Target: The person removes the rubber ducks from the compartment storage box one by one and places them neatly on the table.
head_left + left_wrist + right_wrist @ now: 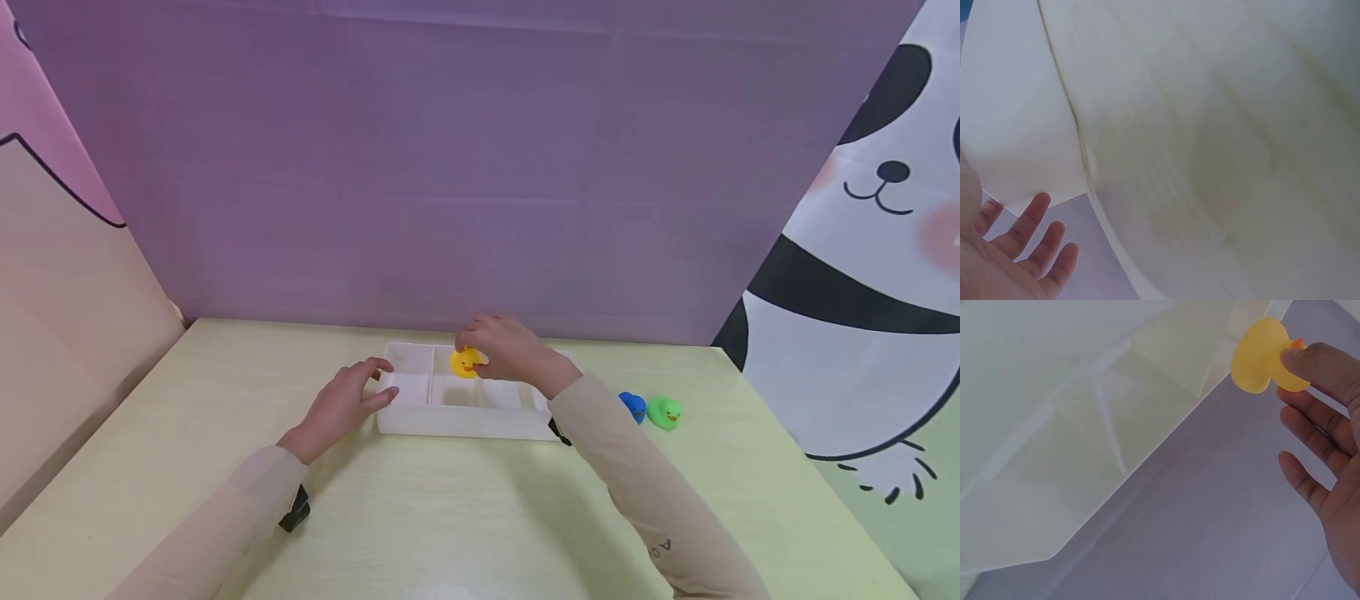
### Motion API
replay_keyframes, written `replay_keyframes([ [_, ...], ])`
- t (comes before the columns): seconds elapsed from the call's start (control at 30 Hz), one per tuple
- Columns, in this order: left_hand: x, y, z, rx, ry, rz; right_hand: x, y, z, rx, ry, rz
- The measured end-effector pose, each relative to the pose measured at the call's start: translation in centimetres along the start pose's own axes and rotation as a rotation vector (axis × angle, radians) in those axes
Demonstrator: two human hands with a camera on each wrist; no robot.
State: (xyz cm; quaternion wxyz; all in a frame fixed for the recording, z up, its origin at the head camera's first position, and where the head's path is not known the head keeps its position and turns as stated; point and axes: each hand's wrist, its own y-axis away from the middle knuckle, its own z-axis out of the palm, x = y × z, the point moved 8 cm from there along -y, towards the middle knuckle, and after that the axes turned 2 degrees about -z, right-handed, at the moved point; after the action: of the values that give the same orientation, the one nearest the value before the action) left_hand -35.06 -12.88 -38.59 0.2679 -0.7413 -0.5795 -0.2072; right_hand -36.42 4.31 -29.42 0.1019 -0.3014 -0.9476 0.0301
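Observation:
A yellow rubber duck (466,362) is pinched between the thumb and fingers of my right hand (510,352), over the white divided box (457,422). The right wrist view shows the thumb pressed on the duck (1257,357), with the other fingers (1300,472) spread below it. My left hand (347,406) is at the box's left end, its thumb and fingertips right by the rim and nothing in its grasp. In the left wrist view its fingers (1034,215) are loosely extended beside the pale wall of the box.
To the right of the box, a blue duck (634,406) and a green duck (664,412) stand side by side on the pale wooden table (420,517). My right forearm passes just left of the blue one. A purple backdrop (450,167) rises behind the table's far edge.

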Motion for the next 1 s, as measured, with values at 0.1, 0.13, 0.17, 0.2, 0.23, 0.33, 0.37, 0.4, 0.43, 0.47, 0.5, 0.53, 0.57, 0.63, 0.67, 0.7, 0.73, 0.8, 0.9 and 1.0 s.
replay_keyframes([
  [0.1, -0.2, 0.0, 0.1, 0.0, 0.002, -0.003, 0.4, 0.7, -0.2, 0.014, -0.017, 0.009],
  [0.13, -0.2, 0.0, 0.1, 0.001, 0.001, -0.003, 0.5, 1.0, -0.2, 0.02, -0.021, 0.011],
  [0.17, -0.2, 0.0, 0.1, 0.001, 0.001, -0.003, 0.7, 1.2, -0.3, 0.025, -0.03, 0.016],
  [0.2, -0.3, 0.0, 0.1, 0.002, 0.001, -0.002, 0.8, 1.5, -0.4, 0.033, -0.036, 0.019],
  [0.23, -0.3, 0.1, 0.1, 0.003, 0.001, -0.001, 1.0, 1.7, -0.5, 0.04, -0.043, 0.022],
  [0.33, -0.2, 0.1, 0.1, 0.007, -0.001, 0.001, 1.6, 2.4, -0.7, 0.052, -0.047, 0.032],
  [0.37, -0.2, 0.1, 0.1, 0.009, -0.002, 0.003, 1.8, 2.6, -0.7, 0.052, -0.048, 0.038],
  [0.4, -0.2, 0.1, 0.1, 0.01, -0.003, 0.005, 2.0, 2.9, -0.7, 0.052, -0.046, 0.042],
  [0.43, -0.2, 0.1, 0.1, 0.012, -0.004, 0.007, 2.2, 3.1, -0.7, 0.05, -0.043, 0.049],
  [0.47, -0.2, 0.1, 0.1, 0.013, -0.003, 0.009, 2.3, 3.3, -0.7, 0.046, -0.039, 0.055],
  [0.5, -0.2, 0.1, 0.1, 0.013, -0.003, 0.011, 2.5, 3.6, -0.7, 0.042, -0.036, 0.063],
  [0.53, -0.2, 0.1, 0.1, 0.013, -0.003, 0.013, 2.7, 3.8, -0.6, 0.037, -0.036, 0.071],
  [0.57, -0.2, 0.1, 0.1, 0.013, -0.002, 0.013, 2.9, 4.1, -0.6, 0.034, -0.035, 0.078],
  [0.63, -0.2, 0.1, 0.1, 0.013, 0.0, 0.014, 3.2, 4.5, -0.4, 0.03, -0.034, 0.09],
  [0.67, -0.1, 0.2, 0.0, 0.012, 0.003, 0.013, 3.4, 4.8, -0.4, 0.03, -0.036, 0.096],
  [0.7, -0.1, 0.2, 0.0, 0.011, 0.004, 0.012, 3.6, 5.0, -0.3, 0.029, -0.039, 0.103],
  [0.73, -0.1, 0.2, 0.0, 0.012, 0.006, 0.012, 3.7, 5.3, -0.3, 0.03, -0.042, 0.106],
  [0.8, -0.1, 0.2, 0.0, 0.011, 0.01, 0.012, 4.1, 5.8, -0.2, 0.033, -0.049, 0.116],
  [0.9, -0.3, 0.3, 0.1, 0.008, 0.012, 0.009, 4.8, 6.6, 0.0, 0.033, -0.061, 0.138],
  [1.0, -0.4, 0.2, 0.2, 0.01, 0.014, 0.006, 5.5, 7.4, 0.0, 0.035, -0.077, 0.168],
])
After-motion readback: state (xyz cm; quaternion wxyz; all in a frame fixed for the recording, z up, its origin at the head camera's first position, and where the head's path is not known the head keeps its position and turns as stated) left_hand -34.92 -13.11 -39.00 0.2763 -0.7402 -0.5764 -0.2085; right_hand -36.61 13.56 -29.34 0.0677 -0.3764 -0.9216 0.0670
